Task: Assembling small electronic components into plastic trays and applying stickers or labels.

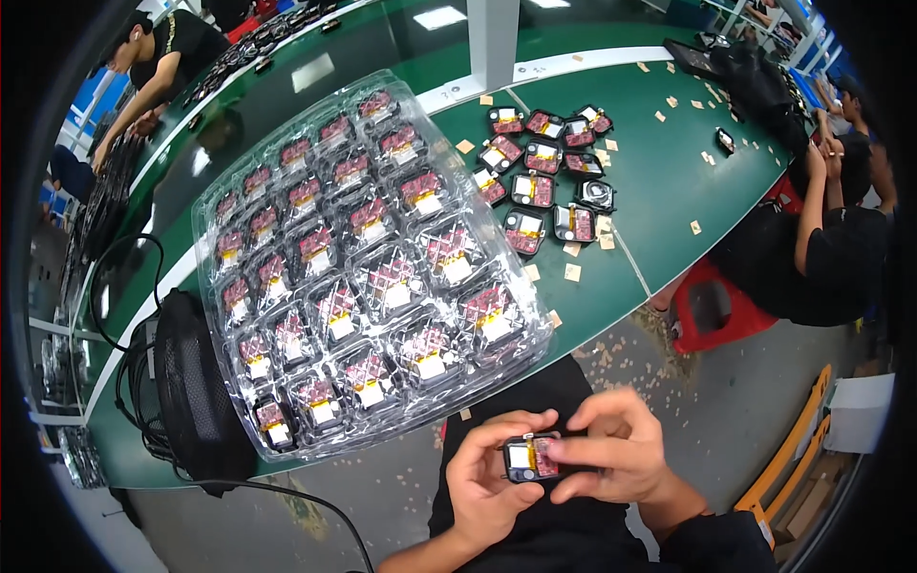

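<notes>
My left hand [482,487] grips a small black device casing [520,462] over my lap, just off the table's front edge. Inside the casing show a red circuit board, a white square and yellow tape. My right hand [621,454] has its fingers apart; one fingertip, slightly blurred, rests on the red board, and its thumb is near the casing's edge. To the left, a clear plastic tray [537,336] lies on the green table, its rows of compartments filled with similar devices. Several more loose casings [532,189] with red boards lie grouped beyond the tray's right side.
A black mesh bag [186,392] and dark cables stand left of the tray. Small tan paper pieces [572,273] are scattered over the table. At right, a co-worker in black [836,258] sits by a red stool [712,306]. Another person [177,57] works at the far left.
</notes>
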The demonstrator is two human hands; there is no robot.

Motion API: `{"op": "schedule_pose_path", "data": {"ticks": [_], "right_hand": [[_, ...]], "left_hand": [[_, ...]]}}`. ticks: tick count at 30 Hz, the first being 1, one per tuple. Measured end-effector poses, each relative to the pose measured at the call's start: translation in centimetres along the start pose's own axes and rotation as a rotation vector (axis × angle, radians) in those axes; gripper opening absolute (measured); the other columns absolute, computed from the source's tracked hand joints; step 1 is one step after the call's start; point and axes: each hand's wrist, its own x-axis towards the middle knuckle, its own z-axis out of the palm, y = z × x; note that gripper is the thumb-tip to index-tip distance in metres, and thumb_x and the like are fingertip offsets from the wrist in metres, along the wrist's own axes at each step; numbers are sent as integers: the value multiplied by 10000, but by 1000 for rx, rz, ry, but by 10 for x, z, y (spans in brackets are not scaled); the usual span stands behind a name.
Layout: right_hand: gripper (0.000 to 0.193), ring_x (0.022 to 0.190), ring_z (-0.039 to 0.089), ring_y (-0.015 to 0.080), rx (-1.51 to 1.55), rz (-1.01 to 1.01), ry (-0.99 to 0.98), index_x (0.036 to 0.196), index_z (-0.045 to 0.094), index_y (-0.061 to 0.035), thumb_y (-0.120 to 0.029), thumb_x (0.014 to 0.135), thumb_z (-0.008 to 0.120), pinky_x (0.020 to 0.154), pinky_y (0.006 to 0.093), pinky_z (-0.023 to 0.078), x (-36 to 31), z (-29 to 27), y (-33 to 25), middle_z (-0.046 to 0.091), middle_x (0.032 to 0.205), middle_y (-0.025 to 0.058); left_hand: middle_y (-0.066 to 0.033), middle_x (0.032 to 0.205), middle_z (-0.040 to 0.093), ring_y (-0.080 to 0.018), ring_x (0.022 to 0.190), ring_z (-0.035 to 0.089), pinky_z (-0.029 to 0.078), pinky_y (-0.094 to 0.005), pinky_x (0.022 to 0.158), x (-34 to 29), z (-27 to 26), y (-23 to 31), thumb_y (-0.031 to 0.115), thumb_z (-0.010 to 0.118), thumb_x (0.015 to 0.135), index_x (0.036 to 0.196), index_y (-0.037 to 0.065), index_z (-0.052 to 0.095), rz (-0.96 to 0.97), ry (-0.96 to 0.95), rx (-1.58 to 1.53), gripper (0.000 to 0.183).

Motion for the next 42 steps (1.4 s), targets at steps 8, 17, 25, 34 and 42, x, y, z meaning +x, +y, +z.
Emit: {"op": "schedule_pose_path", "data": {"ticks": [8, 17, 25, 34, 42], "right_hand": [[639, 636, 602, 174, -326, 14, -260, 1384, 613, 6, 28, 777, 810, 568, 283, 512, 12, -1, -4, 493, 1004, 74], [245, 621, 621, 153, -541, -246, -52, 960, 739, -44, -7, 724, 791, 529, 273, 480, 16, 9, 6, 706, 902, 51], [242, 613, 613, 146, -560, -279, -12, 950, 745, -42, -14, 713, 783, 524, 273, 473, 13, 14, 13, 708, 895, 43], [327, 611, 614, 160, -454, -190, -2, 948, 730, -47, 30, 637, 795, 520, 275, 471, 11, 15, 15, 708, 903, 49], [272, 612, 621, 149, -549, -297, 22, 948, 746, -57, 5, 692, 816, 512, 274, 454, 8, 18, 18, 695, 912, 41]], "left_hand": [[-197, 1275, 595, -361, 1156, 668, 568, -493, 1010, -5, -7, 10, 206, 895, 812, 1315, -11, 503, 2, 185, 68, 674], [-218, 1254, 604, -393, 1150, 672, 589, -505, 982, -10, -12, 10, 244, 901, 806, 1311, -15, 498, 15, 205, 104, 696], [-238, 1254, 602, -406, 1147, 674, 614, -492, 945, -8, -12, 12, 262, 885, 825, 1310, -27, 491, -1, 189, 135, 688], [-241, 1247, 607, -396, 1139, 678, 620, -480, 934, -9, -12, 13, 285, 876, 835, 1311, -38, 493, -7, 211, 152, 691], [-234, 1248, 607, -379, 1132, 681, 613, -480, 946, -8, -11, 11, 287, 875, 836, 1309, -44, 493, -18, 213, 154, 692]]}}
